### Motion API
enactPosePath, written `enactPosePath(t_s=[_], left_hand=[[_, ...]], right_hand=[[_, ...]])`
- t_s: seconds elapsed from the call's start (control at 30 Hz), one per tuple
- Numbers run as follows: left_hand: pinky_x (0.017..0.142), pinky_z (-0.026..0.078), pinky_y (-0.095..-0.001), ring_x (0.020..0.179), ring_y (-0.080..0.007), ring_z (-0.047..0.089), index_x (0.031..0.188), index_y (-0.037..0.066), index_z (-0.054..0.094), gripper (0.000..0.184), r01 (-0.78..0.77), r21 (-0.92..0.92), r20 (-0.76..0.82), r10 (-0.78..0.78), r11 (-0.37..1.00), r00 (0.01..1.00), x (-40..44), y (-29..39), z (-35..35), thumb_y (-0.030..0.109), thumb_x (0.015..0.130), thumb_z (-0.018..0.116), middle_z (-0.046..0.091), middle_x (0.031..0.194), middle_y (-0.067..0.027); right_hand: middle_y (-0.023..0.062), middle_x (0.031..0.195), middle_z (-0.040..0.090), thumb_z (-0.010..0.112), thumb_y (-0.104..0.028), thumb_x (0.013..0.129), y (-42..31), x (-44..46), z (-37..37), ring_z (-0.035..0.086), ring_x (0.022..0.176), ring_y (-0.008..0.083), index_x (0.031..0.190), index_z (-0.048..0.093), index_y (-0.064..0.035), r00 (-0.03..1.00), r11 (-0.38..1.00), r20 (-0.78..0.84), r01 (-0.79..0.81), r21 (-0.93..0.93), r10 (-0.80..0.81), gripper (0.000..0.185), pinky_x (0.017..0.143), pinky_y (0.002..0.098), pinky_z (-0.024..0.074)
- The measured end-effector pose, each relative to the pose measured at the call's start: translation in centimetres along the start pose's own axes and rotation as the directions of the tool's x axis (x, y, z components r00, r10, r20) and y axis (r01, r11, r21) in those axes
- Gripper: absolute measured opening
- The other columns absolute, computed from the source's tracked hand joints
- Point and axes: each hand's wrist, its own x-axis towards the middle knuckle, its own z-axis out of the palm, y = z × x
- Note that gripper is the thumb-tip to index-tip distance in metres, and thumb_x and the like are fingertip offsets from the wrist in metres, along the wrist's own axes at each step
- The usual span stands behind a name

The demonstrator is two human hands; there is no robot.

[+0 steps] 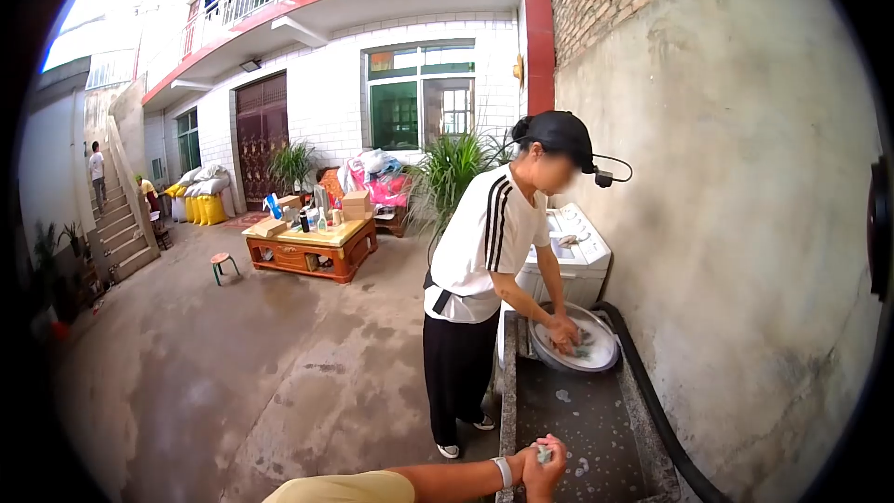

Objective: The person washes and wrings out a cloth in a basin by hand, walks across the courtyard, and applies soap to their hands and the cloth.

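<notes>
At the bottom of the head view, my left hand [529,468] and my right hand [551,466] are pressed together over the near end of a stone trough [596,419]. A small pale green-white item [544,454] shows between their closed fingers; both hands grip it. A band circles the wrist of the arm reaching in from the left. Beyond my hands, soapy patches float on the dark water in the trough. A metal basin [607,354] rests at the trough's far end, apart from my hands.
A co-worker in a white shirt [480,233] leans over the basin with both hands in it. A washing machine [582,247] stands behind. A black hose [652,419] runs along the trough's right side by the wall. A wooden table [345,247] and stool [221,261] stand in the yard.
</notes>
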Motion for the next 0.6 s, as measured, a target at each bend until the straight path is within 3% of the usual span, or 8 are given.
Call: enactPosePath(t_s=[0.13, 0.2, 0.3, 0.37, 0.43, 0.5, 0.57, 0.6], left_hand=[[0.066, 0.045, -0.0311, 0.069, -0.0161, 0.054, 0.085, 0.013, 0.052, 0.023, -0.176, 0.655, -0.269, 0.444, 0.735, 0.855, 0.8, -1.1, 0.9, 0.029, 0.086, 0.036, 0.056, 0.079, -0.0019], [0.061, 0.046, -0.0311, 0.065, -0.0151, 0.054, 0.083, 0.014, 0.052, 0.023, -0.121, 0.497, -0.442, 0.371, 0.859, 0.816, 0.2, -1.3, 4.1, 0.026, 0.087, 0.034, 0.056, 0.078, 0.0003], [0.068, 0.043, -0.0234, 0.078, -0.01, 0.052, 0.093, 0.014, 0.05, 0.017, -0.076, 0.479, -0.581, 0.38, 0.875, 0.72, -0.1, -1.2, 4.5, 0.023, 0.088, 0.037, 0.052, 0.089, 0.0017], [0.073, 0.044, -0.0245, 0.081, -0.0097, 0.051, 0.092, 0.014, 0.051, 0.018, -0.329, 0.336, 0.182, 0.282, 0.882, 0.942, -0.5, -0.1, 1.6, 0.024, 0.089, 0.036, 0.052, 0.089, 0.0026], [0.069, 0.045, -0.0278, 0.075, -0.0142, 0.053, 0.085, 0.012, 0.051, 0.02, -0.343, 0.207, 0.048, 0.341, 0.916, 0.939, -1.3, -0.4, 3.0, 0.027, 0.086, 0.039, 0.055, 0.086, -0.0024], [0.074, 0.044, -0.0262, 0.079, -0.0114, 0.053, 0.09, 0.013, 0.052, 0.019, -0.231, 0.182, 0.338, 0.16, 0.956, 0.927, -0.2, 0.5, 2.0, 0.025, 0.088, 0.038, 0.055, 0.091, 0.0008], [0.066, 0.046, -0.0277, 0.072, -0.0132, 0.055, 0.085, 0.014, 0.053, 0.019, -0.001, 0.617, -0.511, 0.402, 0.787, 0.76, 1.9, -0.2, 3.7, 0.026, 0.087, 0.039, 0.058, 0.083, 0.0004], [0.066, 0.046, -0.0277, 0.072, -0.0132, 0.055, 0.085, 0.014, 0.053, 0.019, 0.005, 0.62, -0.513, 0.4, 0.785, 0.759, 1.7, -0.5, 4.3, 0.026, 0.087, 0.039, 0.058, 0.083, 0.0004]], right_hand=[[0.0109, 0.073, 0.057, 0.057, -0.004, 0.066, 5.7, 1.4, -0.2, 0.056, 0.071, 0.0231, 0.072, 0.053, 0.0003, 0.982, 0.998, -0.182, -0.055, -0.028, 0.049, 0.009, 0.067, 0.0335, 0.0445], [0.0116, 0.073, 0.058, 0.059, -0.004, 0.067, 8.3, 1.2, -0.1, 0.055, 0.065, 0.0221, 0.072, 0.055, -0.001, 0.883, 0.87, -0.102, -0.422, 0.254, 0.458, 0.007, 0.062, 0.0323, 0.0449], [0.0112, 0.075, 0.059, 0.06, -0.007, 0.07, 1.3, 2.3, -1.3, 0.056, 0.065, 0.0183, 0.074, 0.056, -0.001, 0.886, 0.841, -0.024, -0.431, 0.326, 0.463, 0.009, 0.061, 0.0291, 0.045], [0.0112, 0.077, 0.06, 0.062, -0.01, 0.071, -1.9, 2.2, 0.0, 0.057, 0.067, 0.0222, 0.07, 0.053, -0.0016, 0.981, 0.935, -0.08, -0.141, 0.324, 0.176, 0.012, 0.064, 0.0303, 0.0456], [0.0114, 0.072, 0.059, 0.063, -0.011, 0.069, -2.9, 2.5, -0.3, 0.056, 0.063, 0.0252, 0.065, 0.05, -0.0022, 0.998, 0.989, -0.067, 0.017, 0.145, -0.008, 0.017, 0.062, 0.0317, 0.0447], [0.0128, 0.066, 0.057, 0.064, -0.012, 0.068, -0.4, 3.2, 0.1, 0.054, 0.059, 0.0265, 0.062, 0.049, -0.0017, 0.99, 0.998, -0.134, -0.047, 0.05, 0.053, 0.019, 0.056, 0.0333, 0.0427], [0.0134, 0.056, 0.05, 0.062, -0.015, 0.068, 1.2, 4.0, -0.7, 0.048, 0.051, 0.0243, 0.061, 0.05, -0.0007, 0.93, 0.951, -0.198, -0.306, 0.042, 0.308, 0.02, 0.052, 0.0346, 0.0388], [0.0111, 0.053, 0.05, 0.059, -0.016, 0.069, 1.7, 4.9, -1.8, 0.046, 0.048, 0.02, 0.06, 0.051, 0.0011, 0.906, 0.919, -0.158, -0.392, 0.044, 0.394, 0.022, 0.05, 0.034, 0.0381]])
